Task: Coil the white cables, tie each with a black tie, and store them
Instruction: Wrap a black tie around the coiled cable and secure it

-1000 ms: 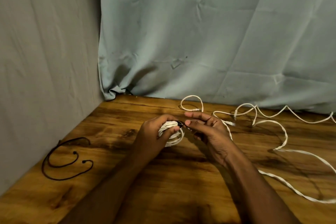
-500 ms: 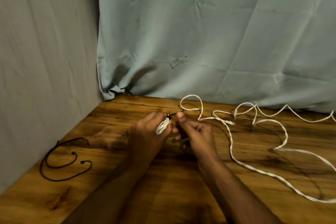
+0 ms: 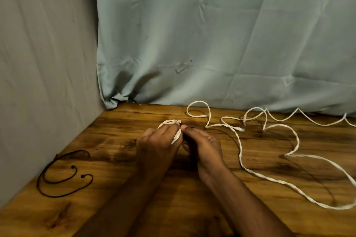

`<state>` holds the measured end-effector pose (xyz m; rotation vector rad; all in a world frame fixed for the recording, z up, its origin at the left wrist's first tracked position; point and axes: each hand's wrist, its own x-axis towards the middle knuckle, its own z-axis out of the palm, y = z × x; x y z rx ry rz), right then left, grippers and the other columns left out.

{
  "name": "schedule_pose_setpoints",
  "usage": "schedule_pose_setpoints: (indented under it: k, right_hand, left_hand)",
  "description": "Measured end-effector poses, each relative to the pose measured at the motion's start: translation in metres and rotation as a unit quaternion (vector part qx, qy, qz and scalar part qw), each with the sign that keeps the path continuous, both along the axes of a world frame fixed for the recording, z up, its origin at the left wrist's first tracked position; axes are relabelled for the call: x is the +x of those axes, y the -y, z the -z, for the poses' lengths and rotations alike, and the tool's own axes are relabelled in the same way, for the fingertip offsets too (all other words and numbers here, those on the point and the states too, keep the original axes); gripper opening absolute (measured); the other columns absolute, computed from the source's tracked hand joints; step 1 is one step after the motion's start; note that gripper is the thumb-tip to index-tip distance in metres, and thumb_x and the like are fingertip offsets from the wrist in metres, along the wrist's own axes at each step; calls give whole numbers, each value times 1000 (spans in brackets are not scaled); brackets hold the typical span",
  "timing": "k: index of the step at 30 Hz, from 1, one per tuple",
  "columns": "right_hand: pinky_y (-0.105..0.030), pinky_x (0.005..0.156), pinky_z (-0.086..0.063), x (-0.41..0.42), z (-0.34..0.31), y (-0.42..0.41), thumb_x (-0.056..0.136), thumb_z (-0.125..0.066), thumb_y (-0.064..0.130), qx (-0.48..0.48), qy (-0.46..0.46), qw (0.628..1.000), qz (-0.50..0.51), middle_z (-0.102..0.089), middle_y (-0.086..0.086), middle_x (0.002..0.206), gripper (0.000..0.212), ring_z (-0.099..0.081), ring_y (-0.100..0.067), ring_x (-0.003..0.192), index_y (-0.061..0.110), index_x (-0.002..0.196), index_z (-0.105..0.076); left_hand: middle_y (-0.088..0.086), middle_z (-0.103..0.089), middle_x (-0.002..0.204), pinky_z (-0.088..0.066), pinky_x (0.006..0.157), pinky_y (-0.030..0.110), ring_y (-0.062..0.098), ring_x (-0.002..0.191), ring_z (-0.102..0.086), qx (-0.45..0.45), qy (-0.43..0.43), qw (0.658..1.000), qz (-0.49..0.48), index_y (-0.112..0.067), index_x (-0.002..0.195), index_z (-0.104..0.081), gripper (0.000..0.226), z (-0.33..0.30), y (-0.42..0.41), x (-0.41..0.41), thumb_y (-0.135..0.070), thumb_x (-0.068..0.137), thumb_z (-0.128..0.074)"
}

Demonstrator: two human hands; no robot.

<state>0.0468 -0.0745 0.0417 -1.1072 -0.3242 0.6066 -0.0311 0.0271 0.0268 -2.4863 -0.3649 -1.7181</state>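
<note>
My left hand [image 3: 156, 146] grips a small coiled white cable [image 3: 174, 127] above the wooden table [image 3: 115, 188], the coil partly hidden behind the fingers. My right hand [image 3: 204, 144] pinches a thin black tie [image 3: 185, 126] at the coil's top, thumb and fingertip meeting my left fingers. Loose white cables [image 3: 256, 174] snake across the table to the right, with plug ends near the back. More black ties [image 3: 63, 179] lie curled at the table's left edge.
A grey wall [image 3: 44, 63] closes the left side and a pale blue curtain [image 3: 221, 34] hangs behind the table. Bare wood lies between my arms and the black ties on the left.
The coil has been turned and raised slightly in my left hand. My right hand moved in close, its fingertips now pinching the black tie at the coil's top.
</note>
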Motion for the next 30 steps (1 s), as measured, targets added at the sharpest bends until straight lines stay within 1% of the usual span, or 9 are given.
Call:
schedule_pose_setpoints:
  k: [2,5,9,12,15,18,20,25,30]
  right_hand:
    - [-38,92,-59,2,-1,-1,86,-79,8,24,-35,999,10,-80,-16,101,17,-77,-27,97,1,100,-80]
    - [-29,74,-60,7,-4,0,88,-76,5,56,-65,996,40,-80,-14,101,17,-76,-20,86,2,104,-80]
    - [-32,79,-59,16,1,2,87,-79,8,9,30,993,113,-82,-5,94,9,-77,-19,93,8,96,-82]
    - [-34,79,-60,17,6,1,85,-81,9,-80,203,966,138,-80,7,85,11,-75,-7,85,19,90,-83]
    - [-38,81,-63,14,11,-3,86,-82,16,-126,331,929,109,-80,12,88,10,-74,-4,87,22,94,-84]
    - [-25,81,-59,12,12,-3,88,-81,20,-136,422,891,101,-79,17,91,10,-72,2,90,24,97,-84]
    - [-19,80,-57,10,10,-3,88,-81,15,-102,411,902,85,-79,17,89,10,-73,1,89,23,93,-84]
    - [-32,88,-60,9,13,-9,83,-81,0,-7,346,931,114,-80,1,94,13,-75,-11,95,11,91,-82]
    - [-40,87,-63,6,14,-11,76,-86,0,22,280,947,156,-81,-1,90,20,-76,-16,91,10,94,-81]
  left_hand:
    - [0,-77,96,-44,65,25,16,74,-66,-19,-23,999,33,-14,105,-75,25,2,0,2,-25,83,-73]
    - [-1,-74,115,-48,75,24,16,89,-66,-88,-104,986,92,-16,122,-68,39,6,3,4,-36,90,-69]
    - [-5,-73,116,-55,82,26,7,102,-67,-252,-105,944,185,-21,125,-68,33,6,4,5,-36,96,-63]
    - [3,-78,99,-61,84,35,15,95,-74,-534,-9,790,300,-11,110,-70,24,-5,4,6,-17,87,-74]
    - [14,-78,97,-60,87,40,28,93,-75,-680,76,647,336,0,115,-65,46,-5,-4,8,-16,75,-81]
    - [13,-78,100,-57,91,42,25,91,-75,-730,98,588,334,-2,120,-64,55,-2,-12,10,-18,71,-83]
    - [12,-78,101,-57,90,38,19,86,-75,-746,110,554,353,-2,121,-64,59,-2,-14,9,-20,67,-80]
    - [9,-76,105,-57,70,22,13,84,-72,-755,119,505,402,-5,125,-64,58,-5,-15,9,-19,70,-75]
    - [4,-76,105,-52,74,24,11,84,-71,-749,107,507,412,-10,127,-63,58,-7,-14,10,-22,71,-75]
